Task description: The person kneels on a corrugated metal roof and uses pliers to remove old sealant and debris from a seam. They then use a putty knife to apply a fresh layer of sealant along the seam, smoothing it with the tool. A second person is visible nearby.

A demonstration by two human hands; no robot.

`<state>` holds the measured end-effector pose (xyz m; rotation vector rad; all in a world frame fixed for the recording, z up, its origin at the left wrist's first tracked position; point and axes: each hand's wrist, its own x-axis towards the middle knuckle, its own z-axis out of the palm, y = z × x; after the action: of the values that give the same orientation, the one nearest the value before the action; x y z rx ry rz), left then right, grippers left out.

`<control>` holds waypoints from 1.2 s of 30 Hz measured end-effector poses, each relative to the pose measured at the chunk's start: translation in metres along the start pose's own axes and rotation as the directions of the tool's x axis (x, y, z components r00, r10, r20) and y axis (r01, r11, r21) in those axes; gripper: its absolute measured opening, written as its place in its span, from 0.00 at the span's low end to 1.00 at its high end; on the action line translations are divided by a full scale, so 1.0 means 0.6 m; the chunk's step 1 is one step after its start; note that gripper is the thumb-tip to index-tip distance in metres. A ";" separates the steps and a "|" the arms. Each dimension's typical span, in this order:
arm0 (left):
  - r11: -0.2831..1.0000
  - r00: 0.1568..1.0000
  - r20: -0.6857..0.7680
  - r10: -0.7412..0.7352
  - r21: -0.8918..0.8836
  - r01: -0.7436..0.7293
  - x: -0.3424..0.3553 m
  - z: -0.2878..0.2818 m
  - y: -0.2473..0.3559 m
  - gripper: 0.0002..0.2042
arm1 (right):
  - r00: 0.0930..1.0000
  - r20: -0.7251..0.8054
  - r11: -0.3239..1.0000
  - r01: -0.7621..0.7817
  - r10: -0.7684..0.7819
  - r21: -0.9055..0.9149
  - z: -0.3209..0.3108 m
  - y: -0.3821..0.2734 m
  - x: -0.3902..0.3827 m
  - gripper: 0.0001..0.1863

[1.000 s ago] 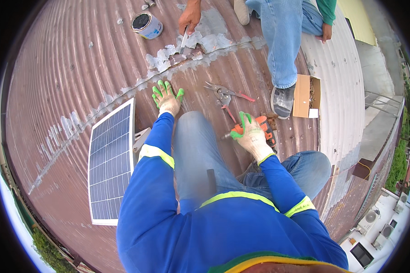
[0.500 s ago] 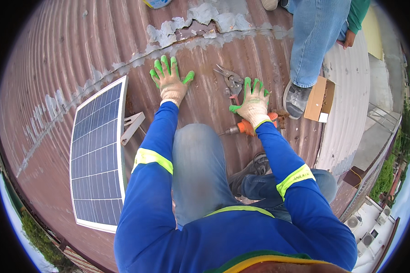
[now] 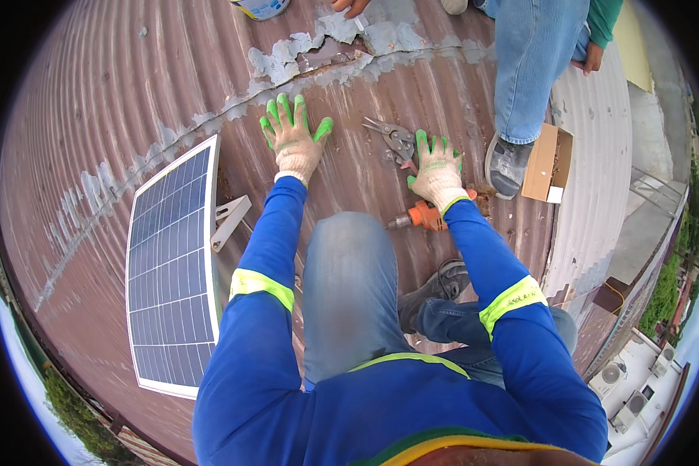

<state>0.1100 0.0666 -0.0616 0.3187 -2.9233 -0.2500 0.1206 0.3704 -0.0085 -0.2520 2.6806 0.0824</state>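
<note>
Both my hands wear cream work gloves with green fingers. My left hand (image 3: 296, 140) lies flat on the brown corrugated roof (image 3: 349, 182), its fingers spread and nothing under it but metal. My right hand (image 3: 439, 168) also rests on the roof, fingers stretched out, holding nothing. Just left of the right hand lies a pair of tin snips (image 3: 396, 142) with red at its handle end. An orange power drill (image 3: 421, 217) lies below the right hand, partly hidden by my wrist and sleeve. Farther left, a solar panel (image 3: 175, 264) stands tilted beside my left arm.
A grey metal bracket (image 3: 231, 222) projects from the panel's right side. Ragged grey sealant (image 3: 303, 62) runs along a roof seam. At the top sits a can (image 3: 262, 8). A co-worker's shoe (image 3: 509, 165) is beside an open cardboard box (image 3: 542, 167).
A co-worker's hand has appeared at the top over the sealant patch. My right hand's thumb has drawn in closer to its fingers. My left hand stays pressed on the roof.
</note>
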 end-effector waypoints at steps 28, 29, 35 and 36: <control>0.990 0.987 -0.156 -0.036 -0.138 0.014 -0.012 0.053 -0.076 0.26 | 0.964 0.204 0.653 -0.045 -0.170 0.756 -0.073 -0.261 0.086 0.52; 0.990 0.987 -0.154 -0.038 -0.141 0.016 -0.012 0.053 -0.076 0.26 | 0.968 0.196 0.627 -0.054 -0.160 0.778 -0.073 -0.264 0.082 0.52; 0.991 0.994 -0.098 -0.044 -0.132 0.031 -0.013 0.054 -0.079 0.28 | 0.979 0.135 0.589 -0.020 -0.153 0.808 -0.084 -0.290 0.088 0.53; 0.990 0.993 -0.110 -0.039 -0.136 0.024 -0.013 0.054 -0.079 0.28 | 0.982 0.127 0.577 -0.023 -0.141 0.816 -0.087 -0.296 0.092 0.52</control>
<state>0.1204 0.0274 -0.1031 0.3463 -2.7757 -0.4184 0.0834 0.1818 0.0110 -0.0221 2.2233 -1.0949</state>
